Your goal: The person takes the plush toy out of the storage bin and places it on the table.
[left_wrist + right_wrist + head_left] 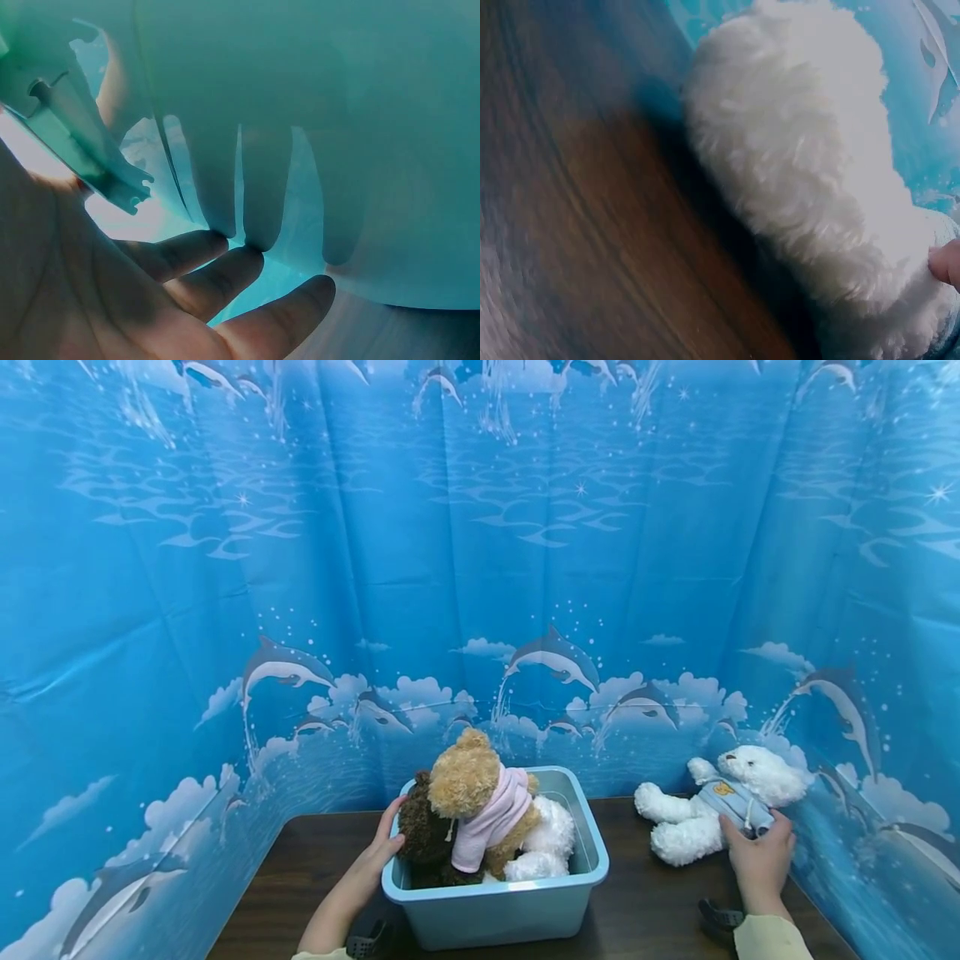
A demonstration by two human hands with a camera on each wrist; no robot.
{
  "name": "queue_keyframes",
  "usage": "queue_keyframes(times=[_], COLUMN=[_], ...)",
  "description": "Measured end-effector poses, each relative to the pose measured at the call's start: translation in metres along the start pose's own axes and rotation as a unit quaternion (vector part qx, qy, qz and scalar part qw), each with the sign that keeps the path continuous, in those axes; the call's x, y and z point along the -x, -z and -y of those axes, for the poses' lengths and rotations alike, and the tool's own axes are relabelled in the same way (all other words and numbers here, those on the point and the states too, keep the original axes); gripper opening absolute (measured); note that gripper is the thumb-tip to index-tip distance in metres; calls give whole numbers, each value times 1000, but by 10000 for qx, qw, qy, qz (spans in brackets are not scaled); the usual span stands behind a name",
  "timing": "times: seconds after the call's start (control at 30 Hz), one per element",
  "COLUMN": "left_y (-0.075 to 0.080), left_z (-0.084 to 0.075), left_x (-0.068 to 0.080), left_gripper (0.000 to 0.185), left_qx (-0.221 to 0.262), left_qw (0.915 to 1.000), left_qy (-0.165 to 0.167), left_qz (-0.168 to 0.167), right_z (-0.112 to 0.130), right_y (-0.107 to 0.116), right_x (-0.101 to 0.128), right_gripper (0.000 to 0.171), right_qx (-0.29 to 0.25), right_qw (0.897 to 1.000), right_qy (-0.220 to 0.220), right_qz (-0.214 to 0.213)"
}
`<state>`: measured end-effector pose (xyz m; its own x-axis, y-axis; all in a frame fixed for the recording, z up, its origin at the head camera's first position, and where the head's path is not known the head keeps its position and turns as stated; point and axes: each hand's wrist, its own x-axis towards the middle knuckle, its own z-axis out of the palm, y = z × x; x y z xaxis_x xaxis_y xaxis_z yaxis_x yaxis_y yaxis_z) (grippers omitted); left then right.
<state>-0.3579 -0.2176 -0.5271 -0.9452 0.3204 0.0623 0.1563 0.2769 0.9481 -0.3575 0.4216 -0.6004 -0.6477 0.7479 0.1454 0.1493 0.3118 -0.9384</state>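
Note:
A light-blue plastic bin (495,914) stands at the front of the table. My left hand (378,852) holds its left rim; in the left wrist view the fingers (281,319) touch the outer wall. Inside lie a tan teddy bear (465,777) in a pink hoodie, a dark brown plush toy (423,827) and white plush (551,835), partly hidden. To the right, a white teddy bear (765,774) in a light-blue top lies on its back. My right hand (761,860) grips it at the torso. Its furry leg (795,142) fills the right wrist view.
The dark wood table (322,852) extends to both sides of the bin. A blue dolphin-print curtain (480,610) hangs behind and along both sides, close to the table's edges and to the white bear.

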Motion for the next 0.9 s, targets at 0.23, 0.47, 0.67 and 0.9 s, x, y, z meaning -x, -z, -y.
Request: queue_keyframes(times=[0.23, 0.47, 0.67, 0.9], left_y=[-1, 0, -1, 0], left_z=[2, -1, -4, -2], left_x=[2, 1, 2, -1], left_gripper=[79, 79, 79, 78], left_qx=[35, -27, -50, -62], left_qw=[10000, 10000, 10000, 10000], left_qy=[82, 78, 39, 50], left_qz=[-25, -2, 19, 9], right_z=[-11, -21, -25, -22], right_y=[-4, -1, 0, -1], right_x=[7, 9, 10, 8], right_gripper=[95, 94, 93, 92], right_qx=[-475, -867, -943, -964], right_qw=[9983, 9958, 9950, 9950], right_qy=[-315, -182, -256, -223], right_qz=[-126, -215, -189, -133])
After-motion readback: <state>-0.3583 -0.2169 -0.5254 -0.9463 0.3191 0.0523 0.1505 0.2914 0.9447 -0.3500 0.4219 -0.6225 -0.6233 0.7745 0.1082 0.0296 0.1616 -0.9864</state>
